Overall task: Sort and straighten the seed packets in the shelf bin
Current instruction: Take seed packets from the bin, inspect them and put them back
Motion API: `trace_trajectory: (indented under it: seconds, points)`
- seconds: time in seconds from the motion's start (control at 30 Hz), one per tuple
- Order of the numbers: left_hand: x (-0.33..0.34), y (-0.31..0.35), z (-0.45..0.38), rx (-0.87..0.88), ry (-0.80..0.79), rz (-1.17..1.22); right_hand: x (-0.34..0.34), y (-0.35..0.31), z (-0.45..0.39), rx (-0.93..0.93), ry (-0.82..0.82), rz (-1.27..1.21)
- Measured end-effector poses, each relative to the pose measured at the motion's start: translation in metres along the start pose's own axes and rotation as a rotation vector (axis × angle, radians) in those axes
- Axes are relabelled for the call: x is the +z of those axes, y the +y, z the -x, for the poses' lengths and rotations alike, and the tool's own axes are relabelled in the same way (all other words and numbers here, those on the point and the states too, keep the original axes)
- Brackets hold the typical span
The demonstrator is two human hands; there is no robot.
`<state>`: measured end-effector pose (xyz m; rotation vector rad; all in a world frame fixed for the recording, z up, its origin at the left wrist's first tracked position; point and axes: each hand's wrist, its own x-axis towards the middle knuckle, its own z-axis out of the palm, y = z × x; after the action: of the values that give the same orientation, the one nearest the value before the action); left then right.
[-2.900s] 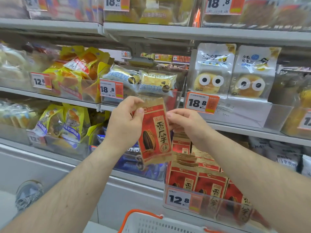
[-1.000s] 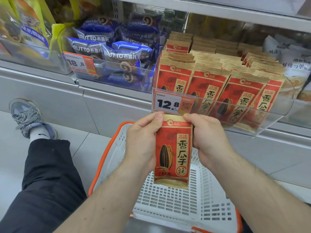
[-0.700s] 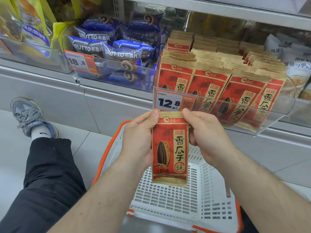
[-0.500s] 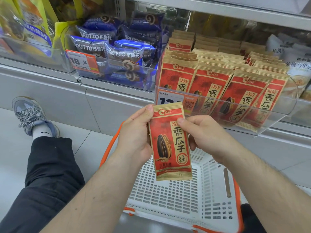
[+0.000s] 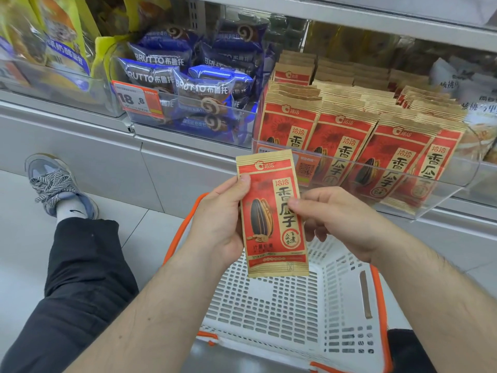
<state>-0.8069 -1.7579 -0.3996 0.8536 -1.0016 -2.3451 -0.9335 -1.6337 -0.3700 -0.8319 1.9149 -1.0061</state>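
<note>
While both hands (image 5: 223, 224) pinch one seed packet (image 5: 271, 214), it hides the bin's (image 5: 443, 195) price tag.

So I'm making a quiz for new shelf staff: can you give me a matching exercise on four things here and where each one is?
Things:
1. red packet
2. white basket
3. blue bags
4. grey shoe

Places:
A. on the floor, far left
B. in the bin left of the seed packets
C. held in both hands
D. below the hands

Pairs: 1-C, 2-D, 3-B, 4-A
</note>
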Motion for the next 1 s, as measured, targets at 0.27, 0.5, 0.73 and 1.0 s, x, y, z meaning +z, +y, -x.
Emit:
trace_trajectory:
  seconds: [0.27, 0.5, 0.73, 1.0]
  points:
    - [-0.01, -0.007, 0.001, -0.075, -0.065, -0.072, -0.004, 0.005, -0.002, 0.0, -0.03, -0.091]
    - [-0.017, -0.011, 0.002, -0.091, -0.084, -0.064, -0.01, 0.01, 0.0, 0.022, -0.2, -0.119]
    - [-0.021, -0.014, 0.007, -0.077, -0.171, -0.178, -0.013, 0.013, -0.003, 0.041, -0.247, -0.118]
    - [-0.017, -0.032, 0.007, -0.007, -0.102, -0.315, 0.02, 0.0, 0.006, 0.008, -0.107, 0.338]
